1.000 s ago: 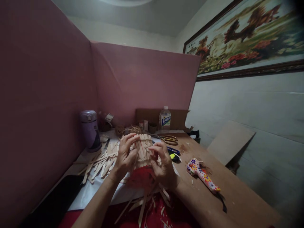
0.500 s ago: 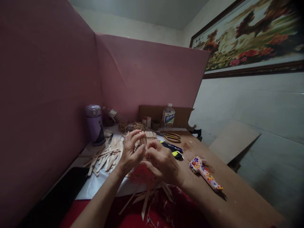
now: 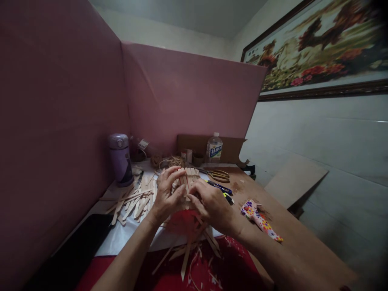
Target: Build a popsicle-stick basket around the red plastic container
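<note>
Between my hands stands a small piece made of craft sticks (image 3: pixel 191 173), set side by side in a row with a crosswise strip near the top. My left hand (image 3: pixel 167 190) wraps its left side, fingers over the upper edge and thumb at the front. My right hand (image 3: pixel 210 201) has its fingers bent in a pinch against the lower right front; whatever lies between those fingertips is too small to make out. Loose craft sticks (image 3: pixel 133 202) lie piled to the left, and more sticks (image 3: pixel 185 258) rest below over the red cloth (image 3: pixel 233 266).
A purple flask (image 3: pixel 120 161) stands at the left. Behind my hands are twine (image 3: pixel 176 161), a cup (image 3: pixel 198 159) and a clear bottle (image 3: pixel 215 147). Scissors (image 3: pixel 220 175), blue-handled pliers (image 3: pixel 220 187) and a flower-patterned glue gun (image 3: pixel 260 221) lie on the right.
My right hand has shifted slightly up, its lower fingers drawn in from under the craft-stick piece. My left hand keeps its hold.
</note>
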Tool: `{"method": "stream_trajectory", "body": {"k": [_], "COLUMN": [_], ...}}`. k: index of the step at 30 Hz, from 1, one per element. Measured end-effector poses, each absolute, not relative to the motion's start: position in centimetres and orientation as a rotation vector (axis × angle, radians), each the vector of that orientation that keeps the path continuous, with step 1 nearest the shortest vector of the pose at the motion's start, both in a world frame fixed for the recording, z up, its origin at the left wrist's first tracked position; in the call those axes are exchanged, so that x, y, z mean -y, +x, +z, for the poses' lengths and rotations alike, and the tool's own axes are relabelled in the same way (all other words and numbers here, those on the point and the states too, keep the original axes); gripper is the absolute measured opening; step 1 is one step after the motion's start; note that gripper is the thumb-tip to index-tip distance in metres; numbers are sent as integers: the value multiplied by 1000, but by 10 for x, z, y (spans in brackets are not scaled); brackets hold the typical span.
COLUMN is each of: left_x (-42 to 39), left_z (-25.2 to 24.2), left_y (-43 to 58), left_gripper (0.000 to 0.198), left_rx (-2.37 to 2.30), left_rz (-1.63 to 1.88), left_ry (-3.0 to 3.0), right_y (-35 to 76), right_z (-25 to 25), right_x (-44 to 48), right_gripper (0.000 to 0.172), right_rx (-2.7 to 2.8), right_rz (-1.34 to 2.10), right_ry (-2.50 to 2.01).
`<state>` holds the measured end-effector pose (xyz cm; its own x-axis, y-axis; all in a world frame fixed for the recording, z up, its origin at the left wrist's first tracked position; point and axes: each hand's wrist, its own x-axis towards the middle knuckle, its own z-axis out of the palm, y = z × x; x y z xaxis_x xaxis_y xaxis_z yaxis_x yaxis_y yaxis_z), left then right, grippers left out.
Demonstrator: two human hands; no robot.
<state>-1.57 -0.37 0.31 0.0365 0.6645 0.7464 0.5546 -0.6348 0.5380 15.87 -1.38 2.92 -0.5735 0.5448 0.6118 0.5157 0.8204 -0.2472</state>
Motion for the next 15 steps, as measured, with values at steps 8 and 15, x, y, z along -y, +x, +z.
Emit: {"method": "stream_trajectory", "body": {"k": [8, 15], "left_x": [6, 6], "left_z": [4, 3], "left_y": [-13, -15], "left_gripper": [32, 39], "left_rx": [-1275, -1217], "left_rz": [1678, 1639], "left_ry": [2233, 2219], "right_y": [154, 156], "right_z": [24, 26], "right_x": [14, 15], "right_gripper": [14, 13], "right_rx": [2199, 2190], "right_rz": [0, 9], "right_ry": [-806, -827]}}
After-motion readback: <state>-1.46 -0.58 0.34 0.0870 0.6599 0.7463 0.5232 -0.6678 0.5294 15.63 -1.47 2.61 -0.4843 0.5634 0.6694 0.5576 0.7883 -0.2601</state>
